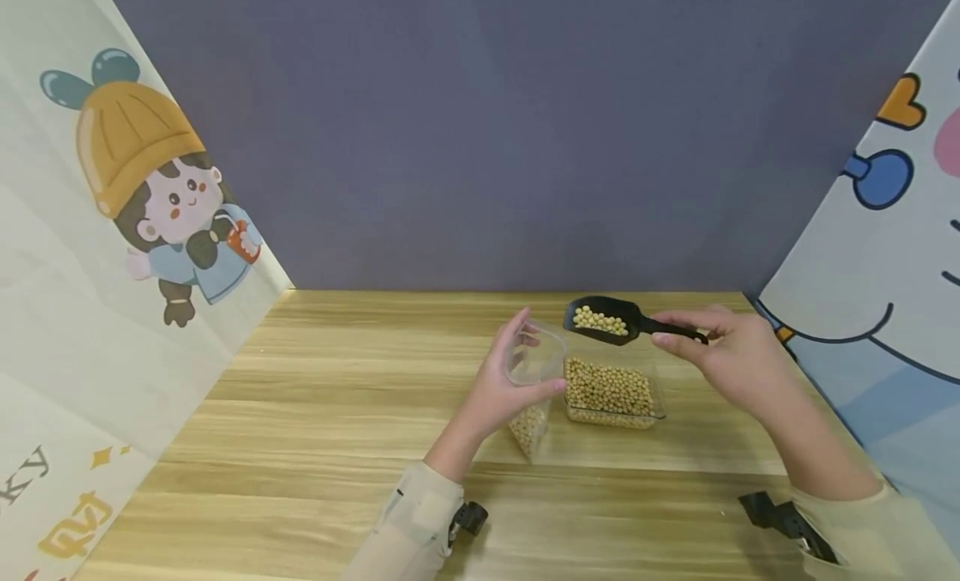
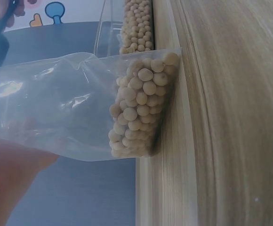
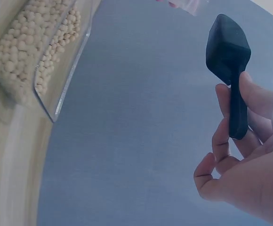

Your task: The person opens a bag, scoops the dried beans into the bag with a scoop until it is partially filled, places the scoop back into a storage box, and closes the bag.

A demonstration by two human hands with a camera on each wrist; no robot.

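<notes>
My right hand [image 1: 738, 356] grips the handle of a black scoop [image 1: 633, 323], which carries a small heap of soybeans [image 1: 598, 320]. The scoop hangs above a clear plastic box [image 1: 615, 418] filled with more soybeans [image 3: 21, 52]. To its left, my left hand [image 1: 502, 377] holds a clear plastic bag [image 2: 56, 94] near its top, thumb and fingers spread around the open mouth. Soybeans [image 2: 141, 103] fill the bottom of the bag, which stands on the table beside the box. The scoop's tip is close to the bag's mouth, slightly above it.
A wood-grain table [image 1: 322, 431] lies under everything. Behind it rises a grey-blue panel [image 1: 480, 147]. Side panels with cartoon prints [image 1: 172, 189] border the table at left and right. A dark wrist camera [image 1: 468, 518] sits at the left sleeve.
</notes>
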